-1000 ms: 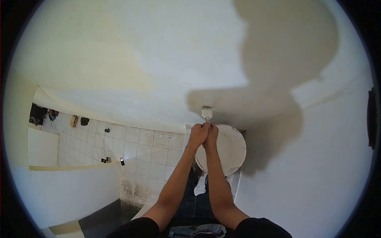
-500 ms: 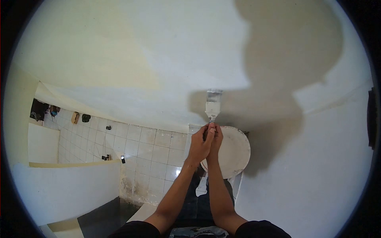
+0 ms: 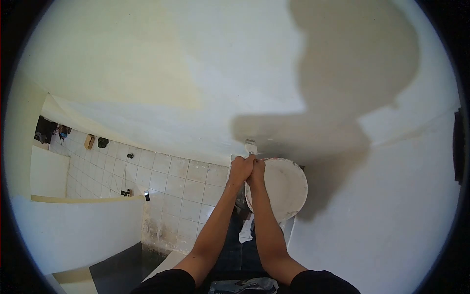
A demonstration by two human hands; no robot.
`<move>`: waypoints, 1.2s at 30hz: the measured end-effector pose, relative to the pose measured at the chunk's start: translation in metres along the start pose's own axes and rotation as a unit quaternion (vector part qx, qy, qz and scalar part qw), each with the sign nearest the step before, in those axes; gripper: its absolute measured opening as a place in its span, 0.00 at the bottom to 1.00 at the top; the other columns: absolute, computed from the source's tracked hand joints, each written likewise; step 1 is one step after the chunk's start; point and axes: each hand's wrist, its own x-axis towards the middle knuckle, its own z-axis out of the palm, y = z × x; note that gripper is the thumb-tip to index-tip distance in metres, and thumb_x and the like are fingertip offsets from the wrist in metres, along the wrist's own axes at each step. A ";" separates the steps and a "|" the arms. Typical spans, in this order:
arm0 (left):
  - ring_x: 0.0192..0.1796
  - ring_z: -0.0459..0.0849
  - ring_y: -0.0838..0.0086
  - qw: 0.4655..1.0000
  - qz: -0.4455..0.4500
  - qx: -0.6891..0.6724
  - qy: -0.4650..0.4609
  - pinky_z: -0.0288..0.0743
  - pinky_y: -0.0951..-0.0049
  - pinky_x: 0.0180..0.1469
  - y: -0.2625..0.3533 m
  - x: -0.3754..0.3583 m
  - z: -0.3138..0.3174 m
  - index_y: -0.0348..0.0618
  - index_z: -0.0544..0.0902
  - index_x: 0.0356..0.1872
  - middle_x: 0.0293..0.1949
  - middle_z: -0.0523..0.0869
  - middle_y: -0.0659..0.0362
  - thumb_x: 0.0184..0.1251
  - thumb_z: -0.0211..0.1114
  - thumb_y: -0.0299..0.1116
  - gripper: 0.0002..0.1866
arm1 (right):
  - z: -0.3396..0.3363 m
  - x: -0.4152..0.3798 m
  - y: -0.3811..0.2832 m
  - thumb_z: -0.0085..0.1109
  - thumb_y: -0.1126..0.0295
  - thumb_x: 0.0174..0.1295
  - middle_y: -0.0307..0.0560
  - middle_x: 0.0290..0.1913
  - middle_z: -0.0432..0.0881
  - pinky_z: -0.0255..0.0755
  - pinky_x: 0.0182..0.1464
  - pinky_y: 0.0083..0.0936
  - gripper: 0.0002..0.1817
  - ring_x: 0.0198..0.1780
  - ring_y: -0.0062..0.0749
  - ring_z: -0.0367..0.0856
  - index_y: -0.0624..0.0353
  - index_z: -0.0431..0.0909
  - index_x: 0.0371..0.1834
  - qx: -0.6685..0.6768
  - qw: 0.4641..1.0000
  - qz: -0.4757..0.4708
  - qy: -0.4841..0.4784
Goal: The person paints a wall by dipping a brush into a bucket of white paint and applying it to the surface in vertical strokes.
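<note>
Together, my left hand (image 3: 240,170) and my right hand (image 3: 256,172) are closed around the handle of a paintbrush (image 3: 250,146). Its pale, paint-smeared head points at the wall (image 3: 235,63), and the bristles seem to touch it low down. Most of the handle is hidden by my fingers. Right beside and below my hands is a round white bucket (image 3: 304,188) with a stained rim. My right hand overlaps its left edge. The wall has white areas and yellowish ones.
White floor tiles (image 3: 188,193) run off to the left, with a phone (image 3: 147,195), a brown block-like object (image 3: 89,142) and a dark item (image 3: 102,142) on them. A low white partition (image 3: 93,230) stands at lower left. Another wall (image 3: 372,220) rises on the right.
Both hands and the paintbrush have moved down along the wall and slightly left. The brush now looks shorter from above. My view has shifted a little.
</note>
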 end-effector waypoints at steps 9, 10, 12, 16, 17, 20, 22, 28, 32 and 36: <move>0.42 0.89 0.63 0.992 0.074 -0.104 -0.010 0.79 0.66 0.46 0.029 -0.027 -0.035 0.27 0.84 0.46 0.37 0.89 0.41 0.73 0.60 0.50 0.28 | 0.036 -0.043 -0.045 0.53 0.64 0.74 0.35 0.27 0.75 0.67 0.31 0.22 0.15 0.29 0.19 0.71 0.63 0.77 0.32 -0.002 0.990 -0.133 -0.054; 0.43 0.88 0.66 0.989 0.094 -0.116 -0.009 0.79 0.67 0.46 0.032 -0.038 -0.037 0.27 0.84 0.48 0.38 0.89 0.42 0.73 0.59 0.49 0.27 | 0.038 -0.053 -0.052 0.53 0.62 0.75 0.34 0.27 0.75 0.66 0.31 0.21 0.16 0.30 0.18 0.70 0.62 0.77 0.32 0.016 0.986 -0.150 -0.068; 0.43 0.87 0.71 0.981 0.138 -0.140 -0.004 0.78 0.70 0.46 0.036 -0.058 -0.042 0.28 0.82 0.52 0.40 0.89 0.45 0.75 0.59 0.47 0.25 | 0.037 -0.075 -0.067 0.54 0.60 0.75 0.32 0.28 0.73 0.65 0.31 0.19 0.16 0.30 0.16 0.69 0.62 0.77 0.34 0.004 0.985 -0.160 -0.060; 0.43 0.90 0.60 0.953 0.218 -0.207 0.028 0.80 0.66 0.45 0.049 -0.077 -0.046 0.26 0.81 0.53 0.37 0.89 0.42 0.74 0.59 0.44 0.25 | 0.037 -0.092 -0.078 0.54 0.58 0.76 0.32 0.31 0.74 0.65 0.33 0.18 0.16 0.32 0.16 0.69 0.61 0.77 0.38 -0.026 0.975 -0.214 -0.061; 0.43 0.90 0.60 0.956 0.208 -0.207 0.030 0.80 0.66 0.45 0.049 -0.074 -0.046 0.26 0.81 0.53 0.37 0.89 0.43 0.74 0.59 0.44 0.24 | 0.036 -0.089 -0.074 0.53 0.58 0.76 0.32 0.31 0.74 0.66 0.33 0.18 0.16 0.33 0.16 0.70 0.61 0.77 0.38 -0.028 0.976 -0.206 -0.061; 0.44 0.90 0.59 0.963 0.157 -0.216 0.037 0.80 0.66 0.46 0.027 -0.056 -0.035 0.27 0.82 0.50 0.38 0.89 0.42 0.74 0.59 0.45 0.25 | 0.037 -0.070 -0.054 0.53 0.59 0.75 0.33 0.32 0.75 0.67 0.35 0.20 0.15 0.33 0.17 0.70 0.61 0.77 0.39 -0.035 0.978 -0.196 -0.067; 0.45 0.90 0.56 0.974 0.110 -0.195 0.038 0.80 0.64 0.46 0.010 -0.044 -0.029 0.27 0.84 0.48 0.39 0.88 0.40 0.73 0.60 0.47 0.26 | 0.036 -0.059 -0.035 0.53 0.60 0.75 0.34 0.32 0.76 0.68 0.36 0.20 0.15 0.34 0.18 0.71 0.62 0.77 0.40 -0.042 0.977 -0.193 -0.075; 0.49 0.87 0.43 0.997 -0.028 -0.062 0.023 0.79 0.57 0.50 -0.004 -0.010 -0.029 0.27 0.86 0.42 0.42 0.87 0.33 0.68 0.60 0.56 0.31 | 0.031 -0.020 0.006 0.54 0.63 0.74 0.40 0.29 0.80 0.70 0.33 0.26 0.16 0.31 0.23 0.74 0.67 0.78 0.34 -0.044 0.993 -0.103 -0.040; 0.50 0.86 0.41 0.997 -0.076 -0.007 0.032 0.78 0.55 0.52 0.002 -0.003 -0.026 0.26 0.86 0.38 0.40 0.85 0.30 0.63 0.61 0.56 0.32 | 0.024 -0.010 0.009 0.55 0.66 0.72 0.43 0.29 0.80 0.71 0.30 0.28 0.15 0.29 0.24 0.74 0.68 0.78 0.32 -0.036 0.998 -0.025 -0.033; 0.51 0.84 0.37 0.998 -0.063 0.008 0.004 0.78 0.52 0.54 0.003 0.001 -0.021 0.26 0.86 0.39 0.41 0.84 0.28 0.62 0.60 0.51 0.29 | 0.026 -0.018 -0.009 0.55 0.68 0.70 0.44 0.29 0.80 0.70 0.29 0.28 0.13 0.27 0.24 0.74 0.66 0.78 0.29 0.024 0.999 0.018 -0.018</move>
